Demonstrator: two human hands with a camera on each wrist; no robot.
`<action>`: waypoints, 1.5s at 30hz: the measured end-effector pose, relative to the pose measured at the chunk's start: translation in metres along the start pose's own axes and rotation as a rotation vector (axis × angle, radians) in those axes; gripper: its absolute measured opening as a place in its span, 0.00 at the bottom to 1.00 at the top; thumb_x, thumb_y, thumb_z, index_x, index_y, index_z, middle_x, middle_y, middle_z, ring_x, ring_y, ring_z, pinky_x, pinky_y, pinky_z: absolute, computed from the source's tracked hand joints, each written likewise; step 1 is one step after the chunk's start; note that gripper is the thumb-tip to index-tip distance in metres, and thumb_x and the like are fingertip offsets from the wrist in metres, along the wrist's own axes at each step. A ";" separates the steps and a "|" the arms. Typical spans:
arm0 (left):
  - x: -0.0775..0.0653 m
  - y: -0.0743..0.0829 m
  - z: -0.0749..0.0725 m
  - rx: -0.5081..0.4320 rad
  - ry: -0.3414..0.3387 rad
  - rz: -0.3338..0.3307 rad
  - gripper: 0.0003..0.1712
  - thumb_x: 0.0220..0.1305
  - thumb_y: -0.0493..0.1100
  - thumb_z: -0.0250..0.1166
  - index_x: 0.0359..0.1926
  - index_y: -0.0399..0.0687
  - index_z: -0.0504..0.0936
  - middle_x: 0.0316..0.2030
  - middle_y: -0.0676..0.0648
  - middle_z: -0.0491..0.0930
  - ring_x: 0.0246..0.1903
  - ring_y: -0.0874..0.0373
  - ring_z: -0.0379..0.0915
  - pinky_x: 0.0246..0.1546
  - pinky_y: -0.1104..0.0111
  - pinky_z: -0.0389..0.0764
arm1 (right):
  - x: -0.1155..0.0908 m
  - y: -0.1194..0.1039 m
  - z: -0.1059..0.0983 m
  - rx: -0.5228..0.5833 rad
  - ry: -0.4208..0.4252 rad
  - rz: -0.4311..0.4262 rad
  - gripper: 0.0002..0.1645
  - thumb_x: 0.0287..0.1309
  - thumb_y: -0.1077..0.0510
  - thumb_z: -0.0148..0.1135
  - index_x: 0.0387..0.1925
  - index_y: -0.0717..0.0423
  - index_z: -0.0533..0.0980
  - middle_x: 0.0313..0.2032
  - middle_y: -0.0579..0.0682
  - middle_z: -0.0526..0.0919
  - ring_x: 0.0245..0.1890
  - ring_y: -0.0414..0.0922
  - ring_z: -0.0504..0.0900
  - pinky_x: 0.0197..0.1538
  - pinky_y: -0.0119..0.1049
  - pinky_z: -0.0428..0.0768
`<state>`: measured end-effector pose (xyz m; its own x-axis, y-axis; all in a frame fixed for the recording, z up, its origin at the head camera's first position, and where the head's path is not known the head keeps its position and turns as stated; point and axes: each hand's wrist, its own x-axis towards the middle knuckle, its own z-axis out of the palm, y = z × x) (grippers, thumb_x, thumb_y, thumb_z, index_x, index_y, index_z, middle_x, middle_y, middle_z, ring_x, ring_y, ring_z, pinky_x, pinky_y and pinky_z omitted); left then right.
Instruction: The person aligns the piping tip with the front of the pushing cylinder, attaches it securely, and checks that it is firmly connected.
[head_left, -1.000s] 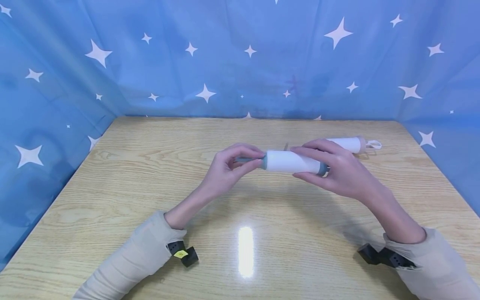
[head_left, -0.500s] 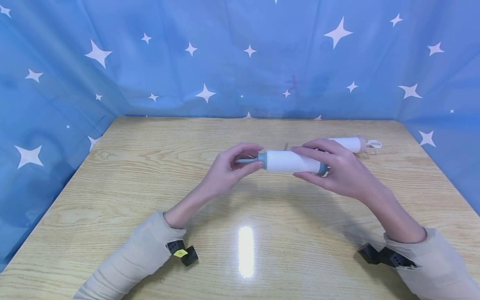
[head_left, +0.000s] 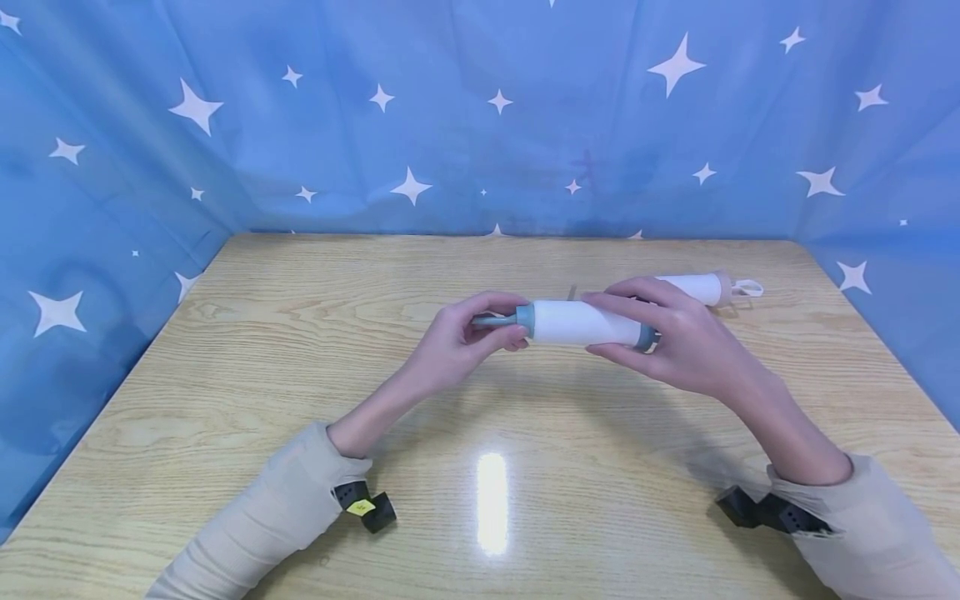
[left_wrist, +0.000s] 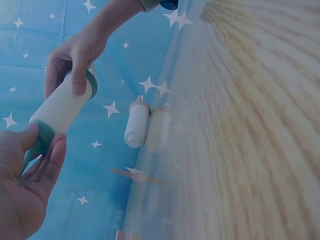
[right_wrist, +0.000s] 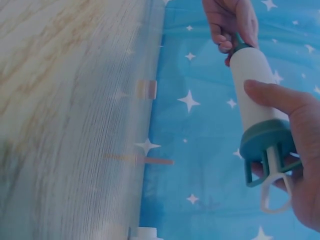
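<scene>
Behind the wooden table (head_left: pixel 262 350) and held cylinder (head_left: pixel 566 322) hangs starry cloth (head_left: pixel 450 133).

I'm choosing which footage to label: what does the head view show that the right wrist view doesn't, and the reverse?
Only the head view shows the beige sleeves, the black wrist cameras and the pink collar of the second syringe. Only the right wrist view clearly shows the white plunger ring on the teal-and-white syringe. Both show the left hand and right hand gripping that syringe, the wooden table and the star-patterned curtain.
</scene>
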<state>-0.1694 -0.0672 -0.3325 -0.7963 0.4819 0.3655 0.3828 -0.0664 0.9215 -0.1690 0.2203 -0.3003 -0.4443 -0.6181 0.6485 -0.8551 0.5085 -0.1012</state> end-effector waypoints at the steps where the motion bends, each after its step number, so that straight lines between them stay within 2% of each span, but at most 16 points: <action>1: 0.000 0.000 0.000 0.002 0.001 0.004 0.18 0.70 0.30 0.62 0.60 0.32 0.77 0.51 0.37 0.81 0.42 0.48 0.85 0.47 0.59 0.87 | 0.000 0.000 0.000 0.002 0.000 -0.001 0.35 0.66 0.31 0.57 0.53 0.55 0.84 0.45 0.54 0.84 0.42 0.51 0.83 0.40 0.31 0.78; 8: -0.001 0.000 0.000 0.063 0.025 0.024 0.20 0.67 0.31 0.67 0.59 0.37 0.80 0.53 0.42 0.81 0.45 0.52 0.83 0.48 0.61 0.87 | 0.000 0.001 0.000 0.012 -0.003 -0.001 0.35 0.66 0.31 0.57 0.54 0.55 0.84 0.46 0.54 0.84 0.42 0.50 0.83 0.40 0.30 0.78; 12: -0.001 -0.001 0.000 0.099 0.042 0.053 0.20 0.66 0.31 0.68 0.58 0.37 0.81 0.54 0.43 0.81 0.48 0.51 0.81 0.50 0.62 0.86 | 0.000 0.000 0.000 0.011 -0.007 0.007 0.36 0.65 0.30 0.57 0.54 0.55 0.84 0.46 0.54 0.84 0.42 0.50 0.83 0.39 0.30 0.77; 16: -0.001 -0.001 0.000 0.095 0.046 0.083 0.19 0.65 0.29 0.68 0.57 0.35 0.81 0.53 0.41 0.81 0.49 0.47 0.81 0.50 0.62 0.86 | 0.000 0.000 -0.001 0.009 -0.011 0.015 0.36 0.65 0.30 0.57 0.54 0.55 0.84 0.46 0.54 0.85 0.42 0.50 0.83 0.39 0.30 0.77; 24: 0.000 0.000 0.001 0.037 0.055 0.098 0.19 0.64 0.28 0.68 0.57 0.34 0.81 0.52 0.41 0.81 0.50 0.48 0.81 0.52 0.60 0.85 | 0.000 0.000 0.000 0.028 -0.001 0.019 0.35 0.65 0.31 0.58 0.54 0.55 0.84 0.46 0.54 0.85 0.43 0.50 0.84 0.42 0.29 0.76; 32: -0.001 -0.001 0.000 0.031 0.066 0.087 0.16 0.70 0.33 0.65 0.57 0.39 0.82 0.51 0.46 0.82 0.50 0.44 0.80 0.51 0.59 0.85 | 0.000 0.000 0.001 0.032 -0.001 0.019 0.35 0.65 0.31 0.58 0.54 0.55 0.84 0.46 0.54 0.85 0.43 0.50 0.83 0.42 0.29 0.76; 38: -0.002 -0.001 0.000 0.061 0.088 0.072 0.15 0.70 0.34 0.65 0.56 0.40 0.82 0.52 0.46 0.82 0.50 0.51 0.81 0.51 0.60 0.85 | 0.001 -0.001 0.001 0.027 -0.004 0.007 0.35 0.66 0.31 0.58 0.53 0.56 0.84 0.46 0.54 0.85 0.43 0.51 0.83 0.42 0.30 0.77; 42: -0.002 -0.001 0.000 0.056 0.090 0.028 0.16 0.70 0.35 0.65 0.58 0.39 0.81 0.51 0.45 0.82 0.47 0.54 0.83 0.50 0.59 0.86 | 0.001 -0.001 0.001 0.024 0.003 0.001 0.35 0.66 0.31 0.58 0.53 0.56 0.84 0.46 0.54 0.85 0.43 0.51 0.83 0.42 0.31 0.77; 45: -0.002 -0.001 -0.001 0.024 0.076 -0.007 0.16 0.72 0.37 0.64 0.58 0.39 0.80 0.49 0.44 0.83 0.43 0.51 0.85 0.48 0.56 0.87 | 0.001 -0.002 0.000 0.023 0.004 0.001 0.35 0.66 0.31 0.58 0.54 0.56 0.84 0.45 0.54 0.85 0.43 0.51 0.83 0.41 0.30 0.77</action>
<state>-0.1685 -0.0685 -0.3342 -0.8318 0.4150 0.3685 0.3871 -0.0420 0.9211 -0.1679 0.2186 -0.2994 -0.4441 -0.6155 0.6511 -0.8608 0.4948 -0.1193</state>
